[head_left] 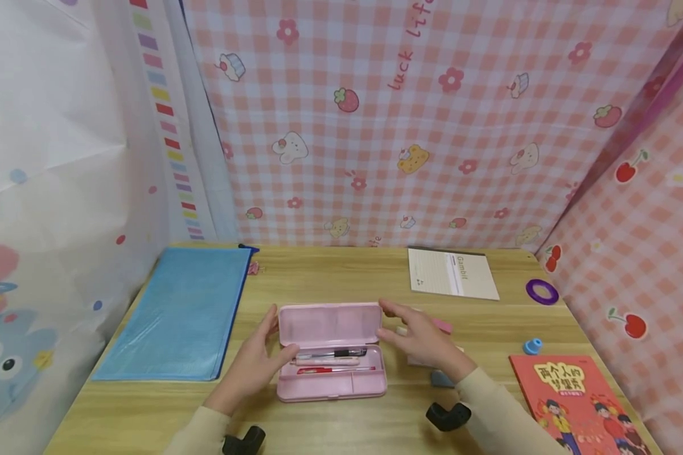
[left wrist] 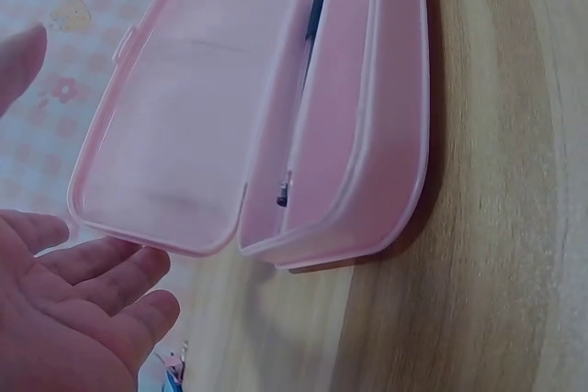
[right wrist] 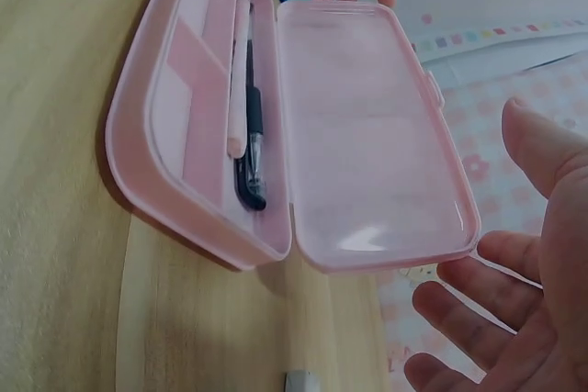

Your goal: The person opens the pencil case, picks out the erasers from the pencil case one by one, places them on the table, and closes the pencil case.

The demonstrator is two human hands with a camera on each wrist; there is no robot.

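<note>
A pink pencil case stands on the table with its lid raised. Inside lie a black pen, a pale pink pen and a red pen. My left hand is at the case's left side, its fingers extended beside the lid edge. On the opposite side, my right hand has its fingertips right at the lid's right edge. The right wrist view shows these fingers loosely bent around the lid's corner without gripping it. In the left wrist view, the left fingers are spread by the lid's corner.
A blue zip folder lies on the left. Behind to the right is a notebook, with a purple ring farther right. A red book and a small blue object lie front right. Small items are partly hidden beneath the right arm.
</note>
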